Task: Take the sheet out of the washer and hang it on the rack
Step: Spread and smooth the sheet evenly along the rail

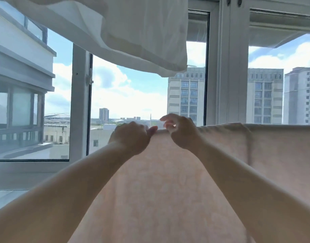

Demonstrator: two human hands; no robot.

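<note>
Both hands [133, 135] [181, 131] pinch the pink sheet's [159, 181] top edge before bright windows [126, 95].

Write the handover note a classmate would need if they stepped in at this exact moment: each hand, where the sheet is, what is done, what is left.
Left hand: fingers curled over the top fold of the pink sheet, gripping it at its left end.
Right hand: just beside the left, fingers bent above the same top edge; whether it pinches the cloth cannot be told.
Sheet: draped over a horizontal line in front of the window, hanging down toward the person and running off to the right. The rack itself is hidden under the cloth.
White cloth hangs overhead.
Done: sheet is out and up.
Left: probably even out the top edge, then let go.
</note>
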